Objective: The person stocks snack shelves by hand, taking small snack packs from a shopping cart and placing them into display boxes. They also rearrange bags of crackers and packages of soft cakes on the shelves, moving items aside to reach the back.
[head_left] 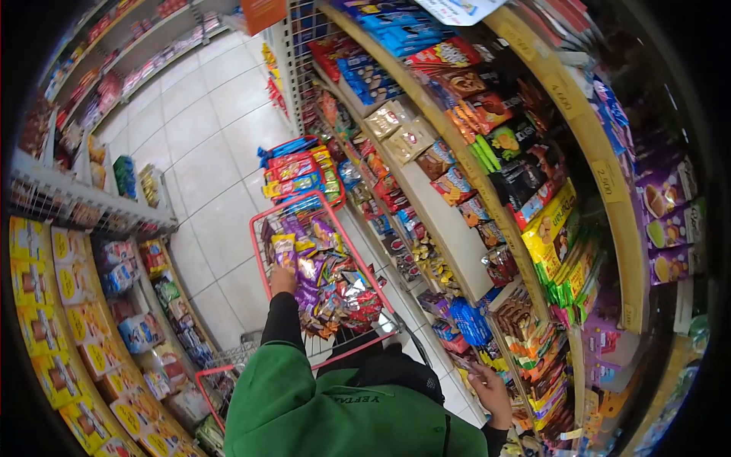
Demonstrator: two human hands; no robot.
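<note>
My left hand (283, 279) is at the left side of a red-rimmed basket (260, 251), its fingers closed around the lower end of a yellow and purple packet (284, 250). Many snack packets in purple, brown and red (335, 286) fill the basket beneath and beside it. Lower right, my right hand (489, 388) is raised beside the shelves, with its fingers bent around a small packet that I cannot make out clearly.
Shelves of packets (457, 221) with yellow price rails (609, 183) curve along the right. Yellow boxes (38, 297) stand on the left shelves. A second red basket (340, 186) with blue and red packets stands ahead on the tiled floor (205, 175).
</note>
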